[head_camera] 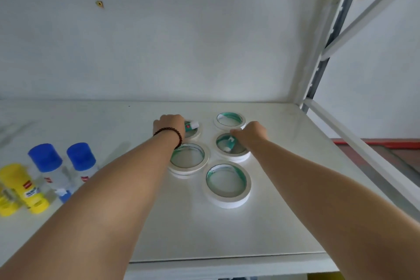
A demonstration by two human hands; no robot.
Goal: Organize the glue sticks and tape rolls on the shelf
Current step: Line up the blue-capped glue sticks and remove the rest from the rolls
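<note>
Left hand (169, 124) pinches a tape roll (192, 130) at 12 o'clock; right hand (250, 133) pinches another roll (231, 146), likely aligning both.

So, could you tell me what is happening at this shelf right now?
A person is arranging white tape rolls with green inner rims on the white shelf. The left hand grips a small green-and-white item over the back-left roll; the right hand touches the middle-right roll. Blue-capped and yellow glue sticks stand at the left.
</note>
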